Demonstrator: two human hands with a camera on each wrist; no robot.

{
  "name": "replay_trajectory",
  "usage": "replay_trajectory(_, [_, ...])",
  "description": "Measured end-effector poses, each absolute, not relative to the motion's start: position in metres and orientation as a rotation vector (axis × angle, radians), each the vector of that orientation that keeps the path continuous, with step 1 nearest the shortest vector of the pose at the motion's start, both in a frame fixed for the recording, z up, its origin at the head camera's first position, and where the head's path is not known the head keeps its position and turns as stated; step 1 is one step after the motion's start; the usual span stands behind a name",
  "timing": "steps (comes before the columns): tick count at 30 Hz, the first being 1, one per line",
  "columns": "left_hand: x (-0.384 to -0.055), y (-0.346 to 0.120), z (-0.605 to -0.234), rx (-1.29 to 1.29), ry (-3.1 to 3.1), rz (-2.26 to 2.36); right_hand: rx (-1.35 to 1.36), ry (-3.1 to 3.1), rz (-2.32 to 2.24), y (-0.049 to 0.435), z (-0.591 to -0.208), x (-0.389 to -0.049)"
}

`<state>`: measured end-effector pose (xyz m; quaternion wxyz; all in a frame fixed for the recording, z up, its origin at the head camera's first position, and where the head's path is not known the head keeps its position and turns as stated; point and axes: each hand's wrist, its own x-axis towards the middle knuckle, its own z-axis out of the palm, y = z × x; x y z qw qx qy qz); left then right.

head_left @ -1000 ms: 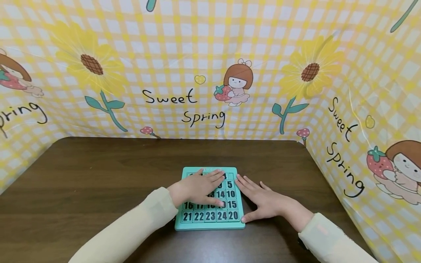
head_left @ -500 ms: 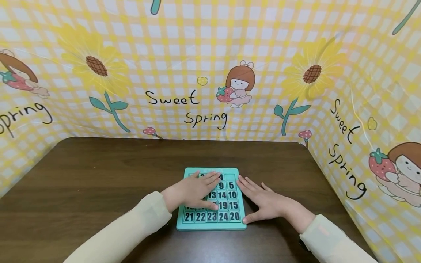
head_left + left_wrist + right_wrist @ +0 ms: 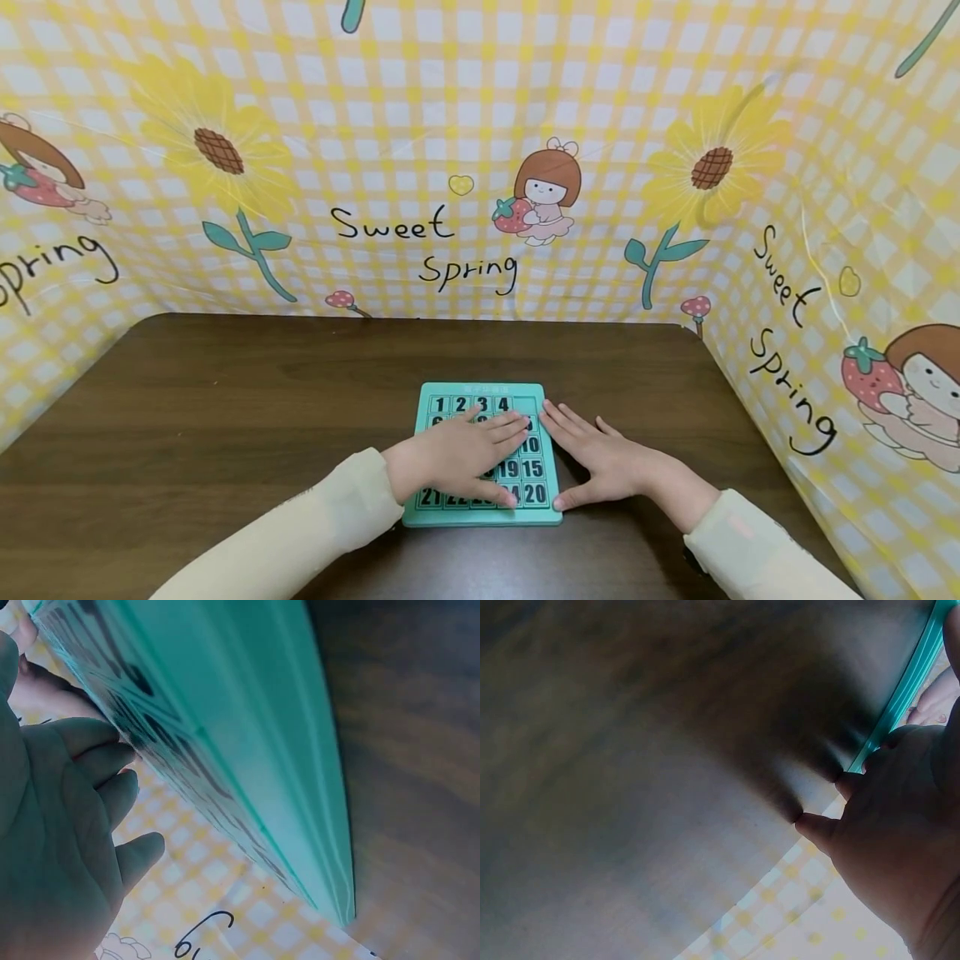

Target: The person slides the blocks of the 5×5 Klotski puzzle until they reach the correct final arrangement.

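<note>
A mint-green number sliding puzzle [image 3: 483,518] lies flat on the table in the head view. Its top row shows 1 to 4, with a vacant slot at the upper right corner. Across the tiles stretches my left hand [image 3: 461,457], fingers extended and spread, hiding most of the middle rows. In the left wrist view that hand [image 3: 60,825] appears palm-side, its fingertips near the tile face of the puzzle [image 3: 247,750]. Along the right edge my right hand [image 3: 603,458] touches the frame with straight fingertips and thumb. The right wrist view shows its fingers [image 3: 821,829] reaching down to the tabletop.
The dark brown wooden table [image 3: 262,375] extends around the puzzle. Yellow-and-white checked cloth [image 3: 405,100] with sunflowers and cartoon figures walls the back and both sides.
Between the earlier frames my left hand slid left across the tiles; now it is further right and nearer the body, exposing 1 to 4. My right hand stays at the puzzle's right edge.
</note>
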<state>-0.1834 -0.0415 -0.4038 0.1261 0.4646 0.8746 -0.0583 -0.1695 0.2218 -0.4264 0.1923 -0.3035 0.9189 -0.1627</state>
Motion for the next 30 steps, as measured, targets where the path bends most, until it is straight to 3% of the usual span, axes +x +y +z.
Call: replay_trajectory(30, [-0.21, -0.04, -0.408, 1.25, 2.561, -0.067, -0.843, 2.578, -0.461, 0.222, -0.426, -0.17])
